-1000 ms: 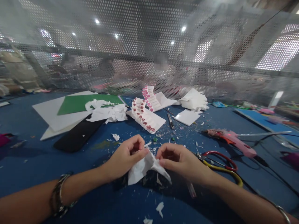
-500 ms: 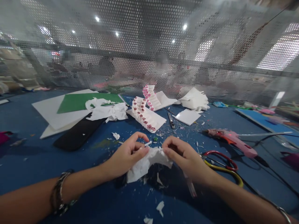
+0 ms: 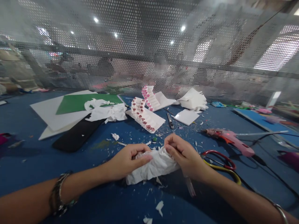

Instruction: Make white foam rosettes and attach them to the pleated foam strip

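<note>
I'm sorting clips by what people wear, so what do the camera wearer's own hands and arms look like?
The left hand and right hand are gloveless; no sleeves show. Dark bands with a paler strand circle the left wrist, and a silvery bangle the right.

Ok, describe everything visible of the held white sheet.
The white sheet looks like thin, soft paper or cloth, wrinkled, with its upper edge bunched. It spreads sideways over the blue table, the left grip pinching its upper left, the right grip its upper right. Whether its lower edge touches the table is unclear.
</note>
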A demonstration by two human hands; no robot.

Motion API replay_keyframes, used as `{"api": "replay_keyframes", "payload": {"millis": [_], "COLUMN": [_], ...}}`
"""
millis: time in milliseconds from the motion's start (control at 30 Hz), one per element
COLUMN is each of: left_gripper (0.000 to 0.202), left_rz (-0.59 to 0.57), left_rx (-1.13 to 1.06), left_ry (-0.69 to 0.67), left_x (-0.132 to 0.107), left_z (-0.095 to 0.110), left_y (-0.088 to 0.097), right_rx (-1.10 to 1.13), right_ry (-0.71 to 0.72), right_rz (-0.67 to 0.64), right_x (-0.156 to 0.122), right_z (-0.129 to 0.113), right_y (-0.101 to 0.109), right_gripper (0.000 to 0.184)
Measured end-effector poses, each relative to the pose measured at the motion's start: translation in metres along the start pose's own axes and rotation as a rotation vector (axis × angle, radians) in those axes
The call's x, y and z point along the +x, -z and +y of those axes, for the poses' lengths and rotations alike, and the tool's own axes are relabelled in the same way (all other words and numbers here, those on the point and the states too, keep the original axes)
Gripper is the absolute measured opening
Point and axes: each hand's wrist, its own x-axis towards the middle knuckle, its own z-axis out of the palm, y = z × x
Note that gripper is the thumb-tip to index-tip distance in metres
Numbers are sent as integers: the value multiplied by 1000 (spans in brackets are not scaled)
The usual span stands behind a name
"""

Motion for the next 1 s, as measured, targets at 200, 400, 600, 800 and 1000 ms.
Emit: {"api": "replay_keyframes", "payload": {"millis": [200,400,600,800,1000], "left_gripper": [18,18,17,22,23], "left_rz": [45,53,57,117,50], "left_rx": [27,64,97,209,294], "left_ry": [-16,-32,-27,-122,-106], "left_x": [1,0,1,-1,-5], "left_z": [-1,-4,-4,0,0], "left_y": [1,1,1,-5,-14], "right_rx": [-56,65,20,11,-155], "right_ry": [-10,-48,-18,-34,133], "right_rz": [73,51,-16,-12,-79], "right_x": [2,1,2,-1,-8], "right_z": [1,0,-3,-7,-5], "right_y": [1,2,3,-8,-17], "right_gripper": [8,13,13,10,9]}}
